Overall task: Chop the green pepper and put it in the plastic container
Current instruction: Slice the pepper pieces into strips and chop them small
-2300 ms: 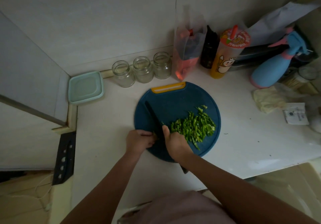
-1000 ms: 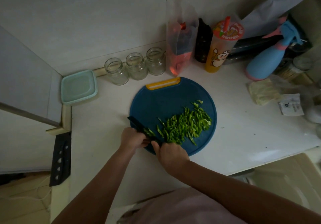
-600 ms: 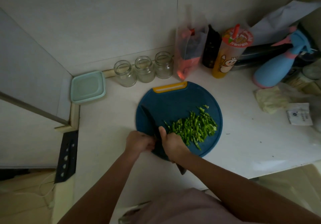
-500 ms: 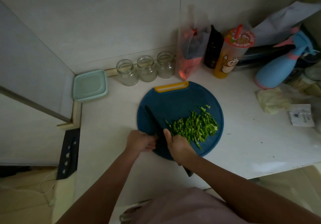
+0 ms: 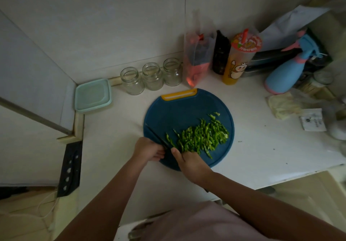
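- Head view, landmark: a round blue cutting board lies on a pale counter, its yellow handle slot at the far edge.
- Green pepper: a loose heap of short strips on the right half of the board. No whole piece of pepper shows.
- Right hand: at the near edge of the board, touching the heap's near-left end. Its fingers are closed round the handle of a knife, whose dark blade runs toward the board's left edge.
- Left hand: at the board's near-left edge, just beside the blade, fingers curled. Whether it pinches anything cannot be told.
- Plastic container: pale green and apparently lidded, well apart from the board to its far left. No pepper is visible in it.
- Glass jars: three in a row beyond the board's far-left edge.
- Progress, as judged: the chopping looks nearly complete. What remains is any final cuts, opening the container and moving the whole heap across.
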